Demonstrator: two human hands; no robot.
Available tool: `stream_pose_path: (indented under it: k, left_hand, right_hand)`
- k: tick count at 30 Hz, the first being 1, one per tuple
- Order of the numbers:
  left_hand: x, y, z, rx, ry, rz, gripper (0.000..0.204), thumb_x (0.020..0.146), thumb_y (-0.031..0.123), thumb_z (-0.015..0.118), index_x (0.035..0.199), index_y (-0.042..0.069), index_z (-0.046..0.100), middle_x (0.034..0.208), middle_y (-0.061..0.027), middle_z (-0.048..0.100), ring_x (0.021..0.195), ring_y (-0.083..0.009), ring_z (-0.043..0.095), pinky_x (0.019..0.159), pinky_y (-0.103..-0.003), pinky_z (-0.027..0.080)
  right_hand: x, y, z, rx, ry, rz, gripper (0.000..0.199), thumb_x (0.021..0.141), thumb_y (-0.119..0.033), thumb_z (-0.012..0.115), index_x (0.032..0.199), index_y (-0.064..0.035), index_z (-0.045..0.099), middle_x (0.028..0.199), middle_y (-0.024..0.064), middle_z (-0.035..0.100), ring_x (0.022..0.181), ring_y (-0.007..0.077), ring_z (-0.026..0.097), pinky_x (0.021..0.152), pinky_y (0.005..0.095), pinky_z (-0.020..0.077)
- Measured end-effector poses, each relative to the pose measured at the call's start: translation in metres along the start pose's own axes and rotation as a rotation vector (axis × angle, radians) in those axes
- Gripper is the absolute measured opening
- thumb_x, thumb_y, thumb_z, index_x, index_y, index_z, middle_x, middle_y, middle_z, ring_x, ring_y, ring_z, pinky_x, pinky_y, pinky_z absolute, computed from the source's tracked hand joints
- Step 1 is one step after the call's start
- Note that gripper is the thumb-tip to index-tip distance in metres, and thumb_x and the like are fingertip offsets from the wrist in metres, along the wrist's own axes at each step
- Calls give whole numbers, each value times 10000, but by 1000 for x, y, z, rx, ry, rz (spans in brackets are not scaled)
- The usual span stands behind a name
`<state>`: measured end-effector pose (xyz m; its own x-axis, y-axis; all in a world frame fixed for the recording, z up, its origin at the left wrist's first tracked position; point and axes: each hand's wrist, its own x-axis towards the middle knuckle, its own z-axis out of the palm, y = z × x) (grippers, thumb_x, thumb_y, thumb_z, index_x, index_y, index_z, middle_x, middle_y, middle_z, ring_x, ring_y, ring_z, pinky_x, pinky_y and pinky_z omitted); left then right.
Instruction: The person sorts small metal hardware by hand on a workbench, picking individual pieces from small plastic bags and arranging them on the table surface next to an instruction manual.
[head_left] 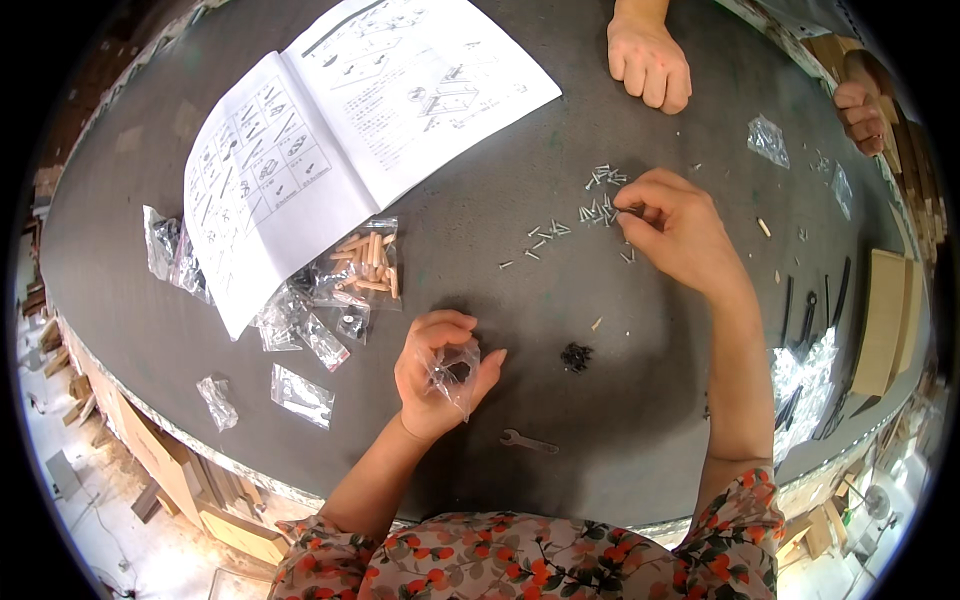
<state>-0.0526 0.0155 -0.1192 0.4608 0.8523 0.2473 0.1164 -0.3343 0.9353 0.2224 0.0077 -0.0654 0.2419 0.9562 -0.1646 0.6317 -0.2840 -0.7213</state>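
Note:
My left hand [425, 375] is curled around a small clear plastic bag [455, 378], its mouth held wide and facing up. At the edge of a loose pile of silver screws [598, 212], my right hand [680, 225] has thumb and fingertips drawn together; whatever sits between them is too small to make out. More screws [548, 235] lie scattered to the left of that pile. Between my forearms rests a little heap of black screws [575, 357]. A flat open-end wrench [528, 442] lies nearer to me.
An open instruction booklet [340, 130] covers the far left, beside bagged wooden dowels [375, 262] and other small bags [303, 395]. Another person's fist [650, 65] rests at the far edge; a second hand [858, 115] is at far right. Black tools [808, 310] and cardboard [885, 320] lie right.

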Motion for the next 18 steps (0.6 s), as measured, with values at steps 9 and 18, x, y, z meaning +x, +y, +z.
stream_pose_path:
  k: [9,18]
  left_hand:
    - [-1,1,1,-2,8,-11,407,612,-5,763,898,6,472,913,-154,554,671,-155,549,539,-238,467]
    - [-3,-1,0,-8,-21,-17,416,627,-18,748,928,17,463,954,-139,535,724,-153,535,611,-245,463]
  right_hand:
    - [-12,11,1,26,14,-63,68,714,-12,610,778,0,590,760,70,557,579,167,535,553,268,440]
    - [-48,28,-7,115,278,63,235,678,-49,680,900,-20,611,840,52,559,628,139,522,572,242,446]
